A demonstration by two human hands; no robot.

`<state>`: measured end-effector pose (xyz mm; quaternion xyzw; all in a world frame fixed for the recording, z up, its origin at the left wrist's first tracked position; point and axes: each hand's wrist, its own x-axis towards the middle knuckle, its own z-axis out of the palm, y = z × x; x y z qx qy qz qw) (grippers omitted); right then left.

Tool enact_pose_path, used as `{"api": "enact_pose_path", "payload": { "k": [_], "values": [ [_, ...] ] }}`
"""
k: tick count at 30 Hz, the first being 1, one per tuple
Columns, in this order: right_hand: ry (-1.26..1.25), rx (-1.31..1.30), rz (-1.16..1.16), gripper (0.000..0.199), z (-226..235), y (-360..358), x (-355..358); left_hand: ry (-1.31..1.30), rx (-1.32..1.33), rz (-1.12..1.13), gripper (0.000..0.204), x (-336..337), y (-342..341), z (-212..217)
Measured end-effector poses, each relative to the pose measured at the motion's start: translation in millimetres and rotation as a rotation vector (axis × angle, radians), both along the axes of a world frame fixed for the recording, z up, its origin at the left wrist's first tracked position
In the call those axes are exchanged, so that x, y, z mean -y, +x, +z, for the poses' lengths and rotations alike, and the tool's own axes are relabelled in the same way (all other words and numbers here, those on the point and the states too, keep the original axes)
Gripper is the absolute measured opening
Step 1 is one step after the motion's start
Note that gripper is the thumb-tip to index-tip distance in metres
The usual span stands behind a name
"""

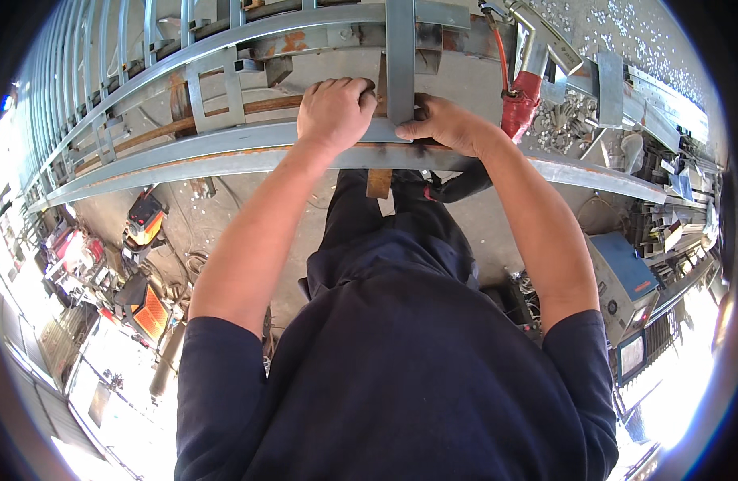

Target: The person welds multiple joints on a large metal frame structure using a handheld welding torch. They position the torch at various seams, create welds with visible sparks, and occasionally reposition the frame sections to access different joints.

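A long grey steel frame of rails and cross bars runs across the upper picture. My left hand is curled over its near rail, next to an upright grey flat bar. On that bar's other side my right hand pinches its lower end where it meets the rail. A short brown wooden piece hangs just below the rail between my hands. My dark shirt and trousers fill the lower middle.
A red-handled welding torch with a red hose rests on the frame at the right. Loose metal offcuts lie beside it. A blue machine stands on the floor at right; orange and black tools sit at left.
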<state>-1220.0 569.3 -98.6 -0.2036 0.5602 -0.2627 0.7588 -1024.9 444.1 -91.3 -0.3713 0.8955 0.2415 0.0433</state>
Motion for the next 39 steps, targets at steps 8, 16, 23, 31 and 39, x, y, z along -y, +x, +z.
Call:
{"api": "enact_pose_path", "payload": {
  "k": [8,16,23,31,39],
  "values": [
    [0.000,0.056,-0.038,0.068,10,0,2,0.295,0.091,-0.213,0.054,18,-9,14],
    [0.011,-0.024,0.072,0.064,11,-4,-3,0.475,0.191,-0.296,0.056,32,-11,7],
    [-0.011,-0.101,0.033,0.052,7,3,-7,0.486,0.173,-0.309,0.056,32,-12,11],
    [-0.078,-0.212,0.082,0.048,5,9,-8,0.425,0.063,-0.332,0.055,29,-5,8],
    [-0.093,-0.202,0.100,0.051,1,6,-12,0.435,0.044,-0.318,0.051,26,-4,1]
  ]
}}
